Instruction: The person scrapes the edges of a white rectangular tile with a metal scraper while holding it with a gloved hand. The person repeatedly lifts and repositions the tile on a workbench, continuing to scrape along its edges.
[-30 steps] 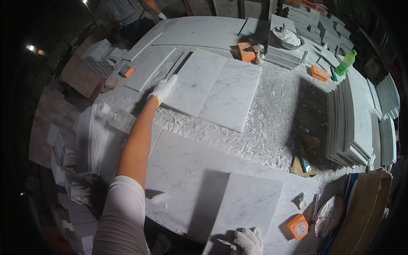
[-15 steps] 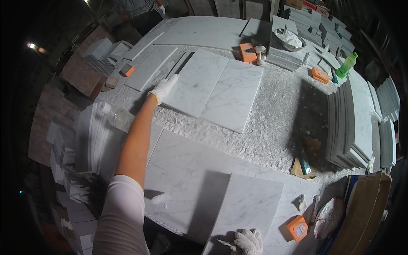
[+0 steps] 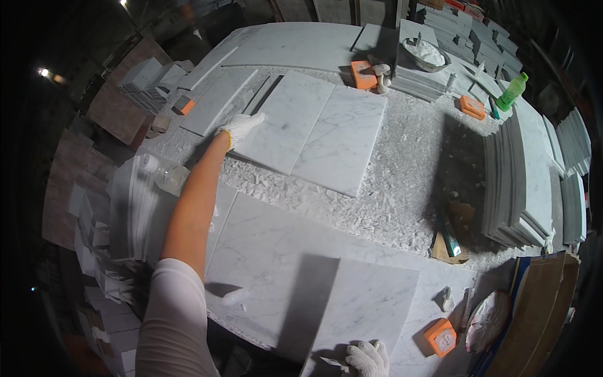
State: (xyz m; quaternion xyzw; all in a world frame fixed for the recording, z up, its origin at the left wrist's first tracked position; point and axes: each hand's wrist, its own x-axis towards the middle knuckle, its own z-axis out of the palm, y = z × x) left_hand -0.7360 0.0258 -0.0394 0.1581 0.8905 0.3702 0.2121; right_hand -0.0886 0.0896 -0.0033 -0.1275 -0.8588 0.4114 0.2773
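- in the head view, we see the left tile (image 3: 289, 122), a flat white slab with straight edges and faint grey veining.
- against its right side lies the right tile (image 3: 342, 141), more plainly veined; a thin line parts the two.
- our gloved left hand (image 3: 240, 130) lies over the left tile's left edge, fingers close together, tips on its face; whether they grip it we cannot tell.
- nearer us than the left tile, and to its right, our gloved right hand (image 3: 368, 359) rests on the grey-veined near tile (image 3: 370, 301), fingers bent beside a pointed tool (image 3: 331, 362); we cannot tell whether they pinch it.
- white crumbs (image 3: 276, 182) lie along the left tile's near edge.
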